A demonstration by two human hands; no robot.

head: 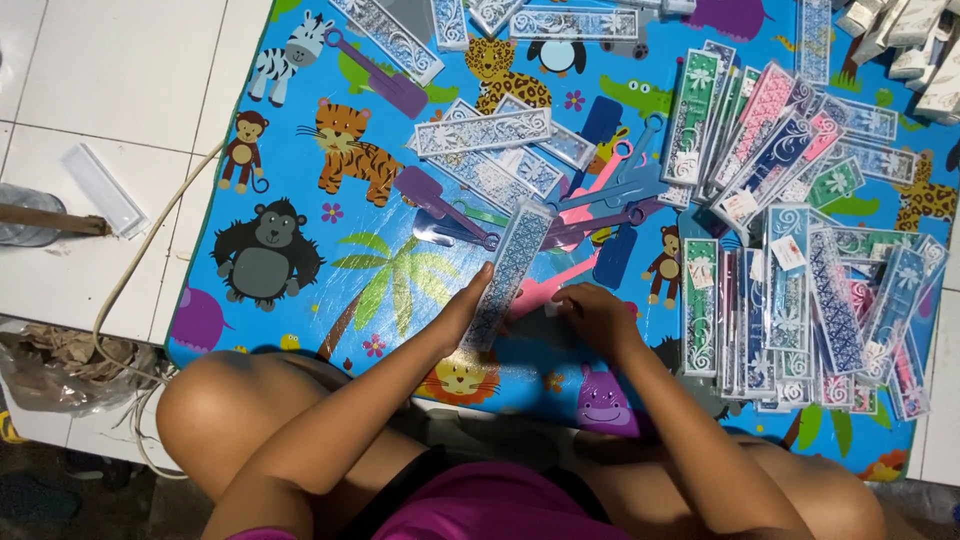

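The left hand [468,305] grips the near end of a long, narrow clear case [508,272], its fingers wrapped around one edge. The case carries a pale lace-like pattern and slants away over the bright animal mat [300,200]. The right hand [598,315] is curled, fingertips pinching something small just beside the case. Pink and purple combs [600,200] lie beyond; filled cases [800,300] are stacked to the right.

The right hand [598,318] hides whatever it grips (fingers curled); white boxes [915,45] run off-frame.
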